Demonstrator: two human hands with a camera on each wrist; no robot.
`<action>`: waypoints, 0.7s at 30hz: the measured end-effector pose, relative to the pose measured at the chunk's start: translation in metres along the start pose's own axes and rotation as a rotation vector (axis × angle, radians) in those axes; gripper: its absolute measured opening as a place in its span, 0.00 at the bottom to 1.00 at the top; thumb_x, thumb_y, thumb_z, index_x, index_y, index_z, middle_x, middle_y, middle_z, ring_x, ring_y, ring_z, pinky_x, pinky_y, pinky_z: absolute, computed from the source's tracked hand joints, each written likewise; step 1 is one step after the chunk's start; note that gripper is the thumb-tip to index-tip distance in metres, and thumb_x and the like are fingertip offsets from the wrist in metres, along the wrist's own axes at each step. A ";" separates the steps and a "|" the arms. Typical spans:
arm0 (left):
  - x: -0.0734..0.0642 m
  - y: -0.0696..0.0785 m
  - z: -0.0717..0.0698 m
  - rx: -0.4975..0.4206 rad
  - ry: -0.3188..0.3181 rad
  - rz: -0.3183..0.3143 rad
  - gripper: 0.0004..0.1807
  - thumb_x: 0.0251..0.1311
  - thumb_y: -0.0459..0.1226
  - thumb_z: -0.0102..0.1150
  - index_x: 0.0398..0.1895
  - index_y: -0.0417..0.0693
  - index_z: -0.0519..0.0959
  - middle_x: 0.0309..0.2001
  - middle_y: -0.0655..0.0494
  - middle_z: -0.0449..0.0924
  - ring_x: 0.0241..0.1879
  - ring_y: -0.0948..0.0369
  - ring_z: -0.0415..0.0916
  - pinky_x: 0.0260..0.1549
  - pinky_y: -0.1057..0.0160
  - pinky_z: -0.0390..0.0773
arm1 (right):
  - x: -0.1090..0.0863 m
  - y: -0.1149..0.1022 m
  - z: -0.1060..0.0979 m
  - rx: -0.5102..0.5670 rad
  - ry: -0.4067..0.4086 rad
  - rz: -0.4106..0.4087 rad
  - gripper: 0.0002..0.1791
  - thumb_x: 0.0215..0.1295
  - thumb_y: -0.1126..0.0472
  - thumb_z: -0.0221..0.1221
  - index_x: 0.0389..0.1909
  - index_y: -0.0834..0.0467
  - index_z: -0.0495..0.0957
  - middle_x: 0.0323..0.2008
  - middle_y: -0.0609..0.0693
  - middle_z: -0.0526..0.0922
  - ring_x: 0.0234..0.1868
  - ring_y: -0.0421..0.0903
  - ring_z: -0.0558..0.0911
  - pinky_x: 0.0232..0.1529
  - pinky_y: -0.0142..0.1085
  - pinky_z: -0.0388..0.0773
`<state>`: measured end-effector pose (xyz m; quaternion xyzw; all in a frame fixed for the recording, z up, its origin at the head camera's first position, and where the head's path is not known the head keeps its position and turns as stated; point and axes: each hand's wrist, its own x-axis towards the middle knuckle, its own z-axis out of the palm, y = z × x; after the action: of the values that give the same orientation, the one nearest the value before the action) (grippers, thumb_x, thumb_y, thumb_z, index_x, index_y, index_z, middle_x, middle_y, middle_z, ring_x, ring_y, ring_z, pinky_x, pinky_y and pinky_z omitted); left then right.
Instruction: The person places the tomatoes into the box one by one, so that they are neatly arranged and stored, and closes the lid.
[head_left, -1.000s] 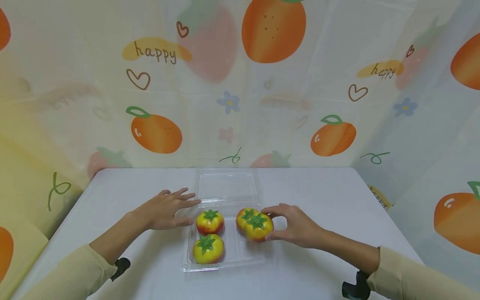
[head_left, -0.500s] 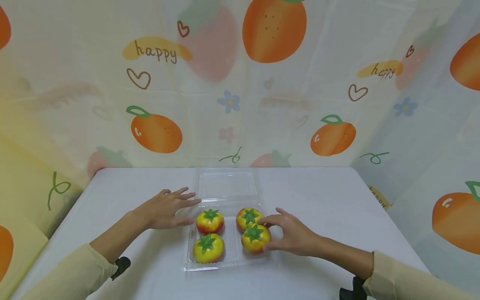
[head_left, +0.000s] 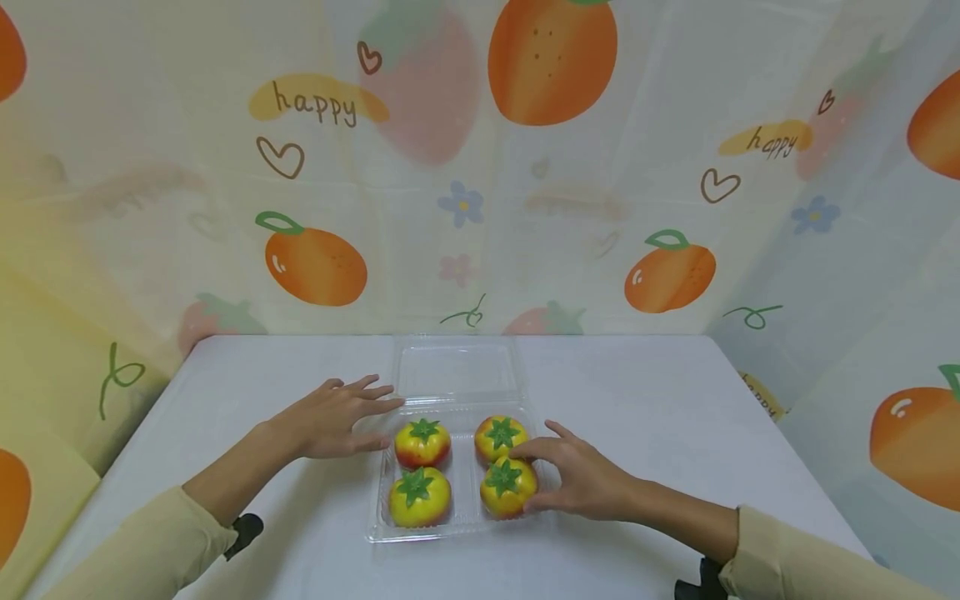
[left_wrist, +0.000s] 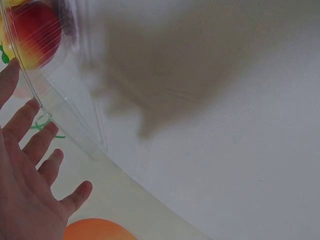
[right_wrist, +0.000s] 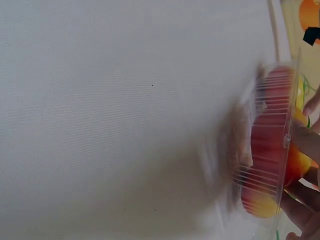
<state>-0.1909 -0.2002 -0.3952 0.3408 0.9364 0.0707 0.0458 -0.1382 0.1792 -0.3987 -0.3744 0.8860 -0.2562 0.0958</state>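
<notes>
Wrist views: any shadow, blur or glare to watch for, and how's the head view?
Left wrist: broad, soft-edged shadow on the white table; right wrist: dim, clear container looks smeared near the table, small glint on its rim, fruit streaked by its ribs; head: dull light, transparent lid faint against the table.
</notes>
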 end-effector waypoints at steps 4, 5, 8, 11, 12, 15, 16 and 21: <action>0.000 0.001 -0.002 0.000 -0.011 -0.009 0.33 0.62 0.58 0.59 0.67 0.53 0.75 0.66 0.47 0.73 0.70 0.40 0.62 0.58 0.30 0.67 | 0.000 0.000 0.002 -0.036 -0.005 -0.016 0.33 0.54 0.50 0.74 0.60 0.56 0.77 0.59 0.44 0.80 0.62 0.42 0.77 0.72 0.59 0.52; 0.000 0.001 -0.002 0.000 -0.013 -0.009 0.33 0.62 0.58 0.59 0.67 0.53 0.75 0.66 0.47 0.73 0.70 0.40 0.62 0.58 0.30 0.67 | 0.000 0.001 0.002 -0.043 -0.008 -0.019 0.33 0.54 0.50 0.74 0.60 0.56 0.77 0.59 0.44 0.80 0.62 0.42 0.76 0.72 0.60 0.54; 0.000 0.001 -0.003 0.000 -0.017 -0.011 0.33 0.62 0.58 0.59 0.67 0.53 0.75 0.66 0.47 0.73 0.70 0.40 0.62 0.58 0.30 0.67 | 0.000 0.002 0.003 -0.045 -0.016 -0.022 0.32 0.55 0.49 0.73 0.60 0.55 0.77 0.59 0.43 0.80 0.62 0.41 0.76 0.69 0.61 0.58; 0.000 0.001 -0.002 0.000 -0.017 -0.009 0.33 0.62 0.58 0.58 0.67 0.53 0.75 0.66 0.47 0.73 0.70 0.40 0.62 0.58 0.30 0.67 | 0.000 0.003 0.002 -0.050 -0.018 -0.023 0.32 0.56 0.47 0.72 0.60 0.54 0.78 0.59 0.43 0.80 0.62 0.41 0.76 0.67 0.60 0.62; 0.000 0.001 -0.002 0.001 -0.017 -0.009 0.33 0.62 0.58 0.58 0.67 0.53 0.75 0.66 0.47 0.73 0.70 0.40 0.62 0.58 0.30 0.67 | 0.000 0.003 0.002 -0.052 -0.017 -0.025 0.32 0.56 0.46 0.72 0.60 0.54 0.78 0.59 0.43 0.80 0.62 0.41 0.77 0.67 0.60 0.63; 0.000 0.000 -0.001 0.002 -0.015 -0.010 0.33 0.62 0.58 0.58 0.67 0.53 0.75 0.66 0.47 0.73 0.70 0.40 0.62 0.58 0.30 0.67 | -0.001 0.004 0.001 -0.070 -0.010 -0.033 0.31 0.56 0.46 0.72 0.59 0.55 0.79 0.58 0.44 0.81 0.61 0.41 0.77 0.66 0.58 0.65; 0.001 0.000 -0.001 0.004 -0.013 -0.009 0.33 0.62 0.59 0.59 0.67 0.53 0.75 0.66 0.47 0.74 0.70 0.40 0.62 0.57 0.30 0.67 | -0.001 0.004 0.001 -0.079 -0.004 -0.038 0.30 0.56 0.46 0.72 0.58 0.55 0.80 0.58 0.44 0.82 0.61 0.41 0.78 0.65 0.57 0.66; 0.002 -0.001 0.001 0.015 -0.001 -0.003 0.33 0.61 0.58 0.59 0.67 0.54 0.76 0.66 0.47 0.74 0.69 0.40 0.63 0.57 0.30 0.68 | -0.001 0.005 0.000 -0.110 0.028 -0.073 0.26 0.56 0.50 0.73 0.54 0.57 0.82 0.54 0.44 0.84 0.58 0.41 0.80 0.62 0.51 0.71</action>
<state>-0.1930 -0.2000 -0.3960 0.3397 0.9374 0.0636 0.0440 -0.1404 0.1831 -0.4015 -0.4078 0.8856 -0.2158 0.0534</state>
